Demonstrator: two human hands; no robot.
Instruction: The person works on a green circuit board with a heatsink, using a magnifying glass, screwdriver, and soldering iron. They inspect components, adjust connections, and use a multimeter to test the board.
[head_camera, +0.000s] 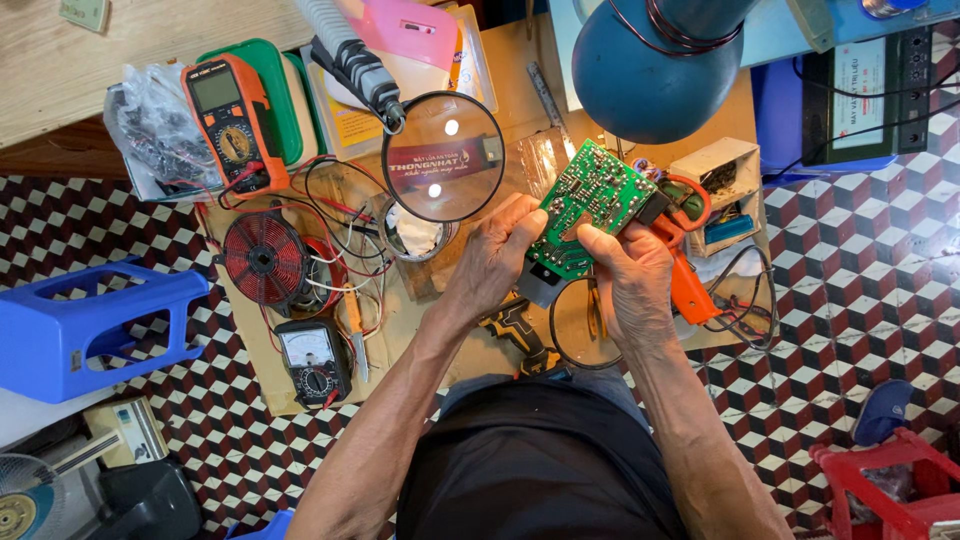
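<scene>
Both hands, left hand (497, 252) and right hand (628, 272), pinch a green rectangular circuit board (588, 205); loosened fingers could drop it onto the cluttered cardboard surface (420, 345).

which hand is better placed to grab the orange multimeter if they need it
Left. The left hand holds the green circuit board on the side nearer the orange multimeter, which lies far left on the work board. The right hand would probably have to cross over.
</scene>
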